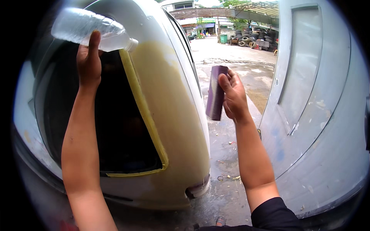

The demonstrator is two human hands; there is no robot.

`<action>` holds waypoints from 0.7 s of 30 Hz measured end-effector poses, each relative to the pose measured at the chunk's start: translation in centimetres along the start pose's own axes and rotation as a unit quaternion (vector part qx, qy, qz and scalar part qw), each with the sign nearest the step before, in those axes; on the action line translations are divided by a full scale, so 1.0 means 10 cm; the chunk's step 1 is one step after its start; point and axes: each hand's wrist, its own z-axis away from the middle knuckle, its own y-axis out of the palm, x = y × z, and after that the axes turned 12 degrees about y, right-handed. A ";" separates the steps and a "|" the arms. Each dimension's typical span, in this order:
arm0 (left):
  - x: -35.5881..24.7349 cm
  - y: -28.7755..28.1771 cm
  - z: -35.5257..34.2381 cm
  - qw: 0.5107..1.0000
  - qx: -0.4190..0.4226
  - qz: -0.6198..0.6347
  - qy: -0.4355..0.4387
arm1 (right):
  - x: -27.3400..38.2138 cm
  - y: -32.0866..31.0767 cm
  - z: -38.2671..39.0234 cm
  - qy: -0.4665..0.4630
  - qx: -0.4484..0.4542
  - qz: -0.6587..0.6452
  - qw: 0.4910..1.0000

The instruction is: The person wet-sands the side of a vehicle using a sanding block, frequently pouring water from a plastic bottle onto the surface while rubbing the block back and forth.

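A clear plastic bottle (90, 27) lies tipped in my left hand (89, 63), thumb across its side. Its neck points right and slightly down, over the top of the car's pillar. That car pillar (165, 104) shows a tan, filler-like patch blending into pale paint. Along the dark rear window (123, 131), yellow masking tape (143, 109) follows the edge. In my right hand (234, 94) is a dark purple block that looks like a sanding block (216, 93), gripped upright between thumb and fingers. The block is apart from the car body, to its right.
On the right stands a grey metal door panel (316, 100), close to my right arm. Between it and the car runs a wet concrete floor (227, 161) with small debris. Farther off are piled tyres (254, 38) and a green bin (223, 38).
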 end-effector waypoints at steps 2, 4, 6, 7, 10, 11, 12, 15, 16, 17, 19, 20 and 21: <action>-0.19 0.18 -0.02 0.999 0.005 0.040 0.016 | 0.00 -0.16 0.13 0.071 0.042 -0.047 0.995; -0.42 0.37 -0.06 0.997 0.044 0.050 0.023 | 0.19 -0.11 0.26 0.147 0.095 -0.042 0.984; -0.55 0.56 -0.13 0.994 0.104 0.026 0.031 | 0.47 0.02 0.33 0.129 0.170 0.026 0.977; -0.65 0.67 -0.15 0.990 0.135 0.006 0.039 | 0.58 0.09 0.36 0.121 0.209 0.054 0.969; -0.73 0.87 -0.12 0.985 0.156 -0.062 0.033 | 0.85 0.25 0.26 0.064 0.270 0.142 0.950; -0.68 0.93 -0.11 0.985 0.164 -0.041 0.016 | 0.86 0.30 0.17 0.040 0.287 0.142 0.946; -0.65 0.94 -0.04 0.983 0.141 -0.120 0.018 | 0.89 0.34 0.06 -0.010 0.296 0.173 0.939; -0.78 1.10 -0.03 0.979 0.198 -0.054 0.008 | 1.00 0.31 -0.24 -0.028 0.307 0.178 0.934; -0.75 1.10 -0.01 0.976 0.214 -0.036 0.022 | 0.99 0.39 -0.31 -0.051 0.295 0.182 0.936; -0.70 1.10 0.01 0.972 0.231 -0.019 0.035 | 1.00 0.44 -0.36 -0.038 0.315 0.162 0.934; -0.68 1.11 -0.01 0.967 0.253 -0.018 0.016 | 1.03 0.51 -0.41 -0.024 0.333 0.128 0.934; -0.71 1.09 -0.03 0.966 0.259 -0.006 -0.005 | 1.04 0.53 -0.44 -0.024 0.332 0.114 0.936; -0.74 1.07 -0.04 0.964 0.265 0.007 -0.027 | 1.01 0.54 -0.48 -0.022 0.330 0.108 0.938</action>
